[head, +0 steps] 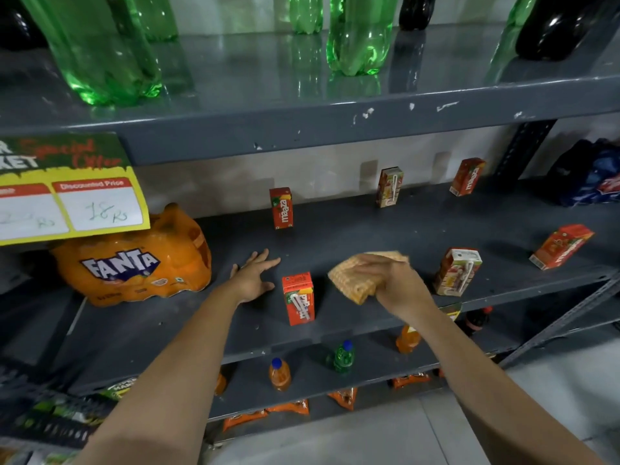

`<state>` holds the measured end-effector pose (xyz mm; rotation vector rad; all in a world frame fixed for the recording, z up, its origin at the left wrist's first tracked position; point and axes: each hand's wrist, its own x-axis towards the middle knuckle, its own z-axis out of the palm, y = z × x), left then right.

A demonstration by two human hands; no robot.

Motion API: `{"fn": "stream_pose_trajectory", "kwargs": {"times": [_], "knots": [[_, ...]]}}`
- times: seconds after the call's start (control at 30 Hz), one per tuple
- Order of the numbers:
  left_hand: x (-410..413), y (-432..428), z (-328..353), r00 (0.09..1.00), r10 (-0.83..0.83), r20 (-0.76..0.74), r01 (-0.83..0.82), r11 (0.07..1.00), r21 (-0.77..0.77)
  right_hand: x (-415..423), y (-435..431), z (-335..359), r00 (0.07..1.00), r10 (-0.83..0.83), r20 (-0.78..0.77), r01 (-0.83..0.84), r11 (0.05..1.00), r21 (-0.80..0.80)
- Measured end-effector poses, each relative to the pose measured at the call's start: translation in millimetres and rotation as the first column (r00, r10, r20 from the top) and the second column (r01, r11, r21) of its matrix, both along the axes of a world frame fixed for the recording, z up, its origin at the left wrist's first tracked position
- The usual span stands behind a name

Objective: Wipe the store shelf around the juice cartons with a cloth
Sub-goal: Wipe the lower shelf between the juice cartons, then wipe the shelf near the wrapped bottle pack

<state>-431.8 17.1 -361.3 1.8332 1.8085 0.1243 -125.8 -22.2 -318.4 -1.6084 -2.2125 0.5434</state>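
Now right hand (396, 283) presses cloth (352, 280) on shelf (369, 229) between cartons (298, 297).

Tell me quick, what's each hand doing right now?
Left hand: open, flat on the shelf, holding nothing.
Right hand: closed on the cloth.

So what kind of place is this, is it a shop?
Most likely a small shop. A yellow price sign hangs from the grey metal shelf, with juice cartons, a Fanta pack and green bottles stocked. The right hand holds a cloth.
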Motion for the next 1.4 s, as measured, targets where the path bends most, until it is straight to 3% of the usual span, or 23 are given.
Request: {"fn": "stream_pose_trajectory", "kwargs": {"times": [0.17, 0.3, 0.37, 0.47, 0.57, 0.73, 0.97, 1.07, 1.17, 1.3, 1.4], "knots": [[1.7, -1.2, 3.0, 1.0, -0.002, -0.024, 0.002, 1.0, -0.01, -15.8, 1.6, -32.4, 0.976, 0.011, 0.218, 0.018, 0.992, -0.128], [-1.9, -2.5, 3.0, 1.0, 0.008, 0.003, -0.008, 1.0, -0.005, -5.3, -43.1, -44.5, 0.977, 0.056, 0.208, -0.053, 0.998, -0.02], [-0.2, -5.3, 5.6, 0.999, 0.033, -0.003, -0.033, 0.999, 0.012, 3.0, -53.6, -44.0, 0.977, 0.089, 0.193, -0.083, 0.996, -0.039], [0.3, -13.3, 10.4, 0.997, 0.076, -0.031, -0.073, 0.993, 0.09, 2.3, -36.6, -22.0, 0.996, 0.05, 0.068, -0.043, 0.993, -0.109], [-4.8, -29.4, 12.7, 0.993, 0.111, -0.028, -0.105, 0.98, 0.169, -6.4, -7.4, -8.5, 1.0, 0.001, 0.008, -0.001, 0.999, -0.054], [-23.9, -68.5, -0.9, 0.98, 0.161, -0.115, -0.138, 0.973, 0.184, -18.7, -4.1, -43.7, 0.979, 0.056, 0.198, -0.041, 0.996, -0.08], [-22.5, -76.3, -4.4, 0.977, 0.163, -0.134, -0.132, 0.968, 0.213, 2.0, -85.3, -43.7, 0.976, 0.103, 0.191, -0.092, 0.993, -0.067], [-26.4, -78.3, -4.7, 0.981, 0.129, -0.145, -0.096, 0.971, 0.218, -3.5, -67.6, -14.7, 0.995, -0.056, 0.085, 0.065, 0.993, -0.099], [-29.2, -79.0, -2.8, 0.985, 0.092, -0.145, -0.061, 0.977, 0.207, -38.3, -22.9, 10.4, 0.988, -0.152, 0.007, 0.152, 0.988, 0.005], [-33.4, -76.4, -4.5, 0.989, 0.078, -0.124, -0.052, 0.979, 0.199, -76.2, 12.4, -2.6, 0.958, -0.145, 0.248, 0.164, 0.985, -0.06], [-34.8, -76.9, -3.6, 0.992, 0.046, -0.119, -0.019, 0.975, 0.22, -79.7, -19.2, -2.4, 0.912, -0.218, 0.346, 0.242, 0.97, -0.027]]}}
